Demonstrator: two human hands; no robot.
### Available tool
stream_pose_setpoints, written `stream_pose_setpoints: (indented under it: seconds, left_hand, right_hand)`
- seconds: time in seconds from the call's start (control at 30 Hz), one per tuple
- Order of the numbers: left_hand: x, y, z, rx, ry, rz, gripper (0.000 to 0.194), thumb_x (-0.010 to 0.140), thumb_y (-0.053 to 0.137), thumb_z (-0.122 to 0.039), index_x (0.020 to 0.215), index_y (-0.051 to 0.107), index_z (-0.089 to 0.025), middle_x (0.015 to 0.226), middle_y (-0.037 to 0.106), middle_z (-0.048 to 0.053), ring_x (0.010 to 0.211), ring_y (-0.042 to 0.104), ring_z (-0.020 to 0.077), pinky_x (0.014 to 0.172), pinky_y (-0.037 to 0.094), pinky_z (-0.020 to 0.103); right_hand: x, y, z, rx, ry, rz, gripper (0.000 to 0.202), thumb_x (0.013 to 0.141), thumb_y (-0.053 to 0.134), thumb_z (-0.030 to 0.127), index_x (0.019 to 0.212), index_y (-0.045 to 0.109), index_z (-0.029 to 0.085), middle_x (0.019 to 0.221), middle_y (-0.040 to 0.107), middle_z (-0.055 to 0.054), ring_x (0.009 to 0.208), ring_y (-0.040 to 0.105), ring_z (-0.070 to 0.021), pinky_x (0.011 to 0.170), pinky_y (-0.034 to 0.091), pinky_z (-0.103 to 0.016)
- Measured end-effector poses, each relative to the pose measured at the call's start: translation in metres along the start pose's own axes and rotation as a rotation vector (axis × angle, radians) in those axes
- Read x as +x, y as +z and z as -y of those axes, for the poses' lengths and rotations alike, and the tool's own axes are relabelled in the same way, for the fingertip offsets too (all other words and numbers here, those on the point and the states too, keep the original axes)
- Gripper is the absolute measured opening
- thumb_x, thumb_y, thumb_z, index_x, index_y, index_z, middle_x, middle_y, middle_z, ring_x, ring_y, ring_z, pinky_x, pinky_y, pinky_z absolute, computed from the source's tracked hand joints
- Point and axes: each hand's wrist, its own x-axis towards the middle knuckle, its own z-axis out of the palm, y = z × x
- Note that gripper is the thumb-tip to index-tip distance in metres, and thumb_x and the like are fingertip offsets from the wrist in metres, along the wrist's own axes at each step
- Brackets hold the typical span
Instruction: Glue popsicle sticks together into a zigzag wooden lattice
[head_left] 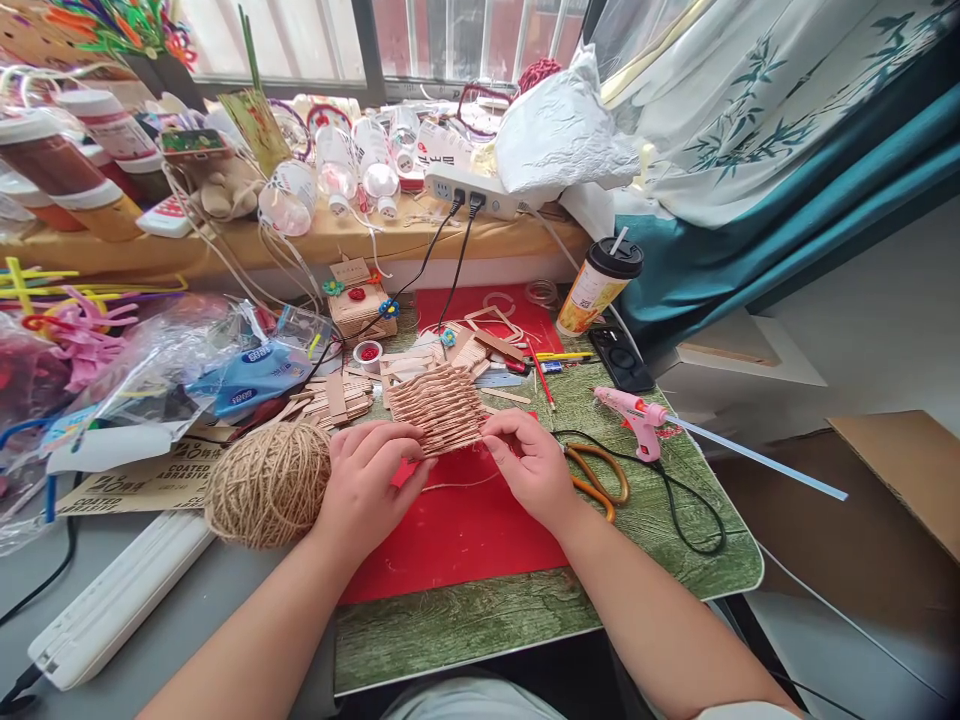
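A small woven panel of twine and sticks is held up over a red sheet. My left hand pinches its lower left corner between thumb and fingers. At its lower right edge, my right hand has thumb and fingertips closed on it. A strand of twine hangs in a low curve between the hands. The big ball of twine rests just left of my left hand. Orange-handled scissors lie right of my right hand.
A pink glue gun with a long glue stick lies at right, its cord looping below. Behind are a drink cup, a black phone, loose wooden sticks and a small stick box. Plastic bags crowd the left.
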Motion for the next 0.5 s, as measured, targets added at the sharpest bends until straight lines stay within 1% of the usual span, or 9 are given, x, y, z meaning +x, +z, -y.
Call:
stream_pose_setpoints:
  seconds: [0.13, 0.27, 0.33, 0.4, 0.5]
  left_hand:
    - [-0.0012, 0.0011, 0.0005, 0.0, -0.003, -0.009, 0.021, 0.098, 0.078, -0.024, 0.113, 0.063, -0.027, 0.116, 0.081, 0.003, 0.111, 0.073, 0.0257, 0.101, 0.045, 0.045]
    - [-0.0027, 0.0035, 0.0014, 0.058, 0.007, 0.002, 0.035, 0.098, 0.081, -0.031, 0.128, 0.063, -0.027, 0.122, 0.079, 0.007, 0.114, 0.072, 0.0276, 0.101, 0.045, 0.044]
    - [-0.0028, 0.0042, 0.0014, 0.085, 0.015, -0.002, 0.035, 0.099, 0.081, -0.032, 0.129, 0.064, -0.027, 0.122, 0.079, 0.007, 0.113, 0.072, 0.027, 0.101, 0.045, 0.043]
    - [-0.0025, 0.0042, 0.0012, 0.094, 0.021, -0.003, 0.031, 0.099, 0.08, -0.03, 0.127, 0.065, -0.027, 0.119, 0.08, 0.006, 0.111, 0.072, 0.0261, 0.1, 0.044, 0.042]
    - [-0.002, 0.0039, 0.001, 0.081, 0.029, -0.004, 0.028, 0.099, 0.08, -0.03, 0.124, 0.066, -0.028, 0.117, 0.08, 0.005, 0.11, 0.072, 0.0256, 0.099, 0.044, 0.042]
  right_hand:
    - [-0.0006, -0.0006, -0.0005, 0.0, -0.006, 0.014, 0.008, 0.108, 0.067, 0.034, 0.105, 0.073, 0.029, 0.104, 0.073, -0.006, 0.103, 0.071, -0.0248, 0.098, 0.059, -0.044]
    - [0.0001, -0.0003, 0.0018, -0.012, -0.035, 0.023, 0.009, 0.108, 0.067, 0.033, 0.104, 0.073, 0.027, 0.103, 0.074, -0.006, 0.101, 0.071, -0.0238, 0.096, 0.059, -0.042]
    - [0.0001, -0.0001, 0.0029, -0.02, -0.062, 0.025, 0.009, 0.107, 0.068, 0.031, 0.103, 0.073, 0.026, 0.101, 0.075, -0.006, 0.099, 0.071, -0.0232, 0.096, 0.059, -0.042]
    - [-0.0006, 0.0001, 0.0038, -0.027, -0.08, 0.023, 0.008, 0.107, 0.068, 0.03, 0.102, 0.074, 0.026, 0.1, 0.075, -0.005, 0.098, 0.071, -0.0232, 0.097, 0.059, -0.043]
    - [-0.0027, -0.0005, 0.0052, -0.029, -0.065, 0.015, 0.007, 0.106, 0.068, 0.027, 0.101, 0.074, 0.026, 0.099, 0.075, -0.005, 0.097, 0.071, -0.0229, 0.094, 0.059, -0.041]
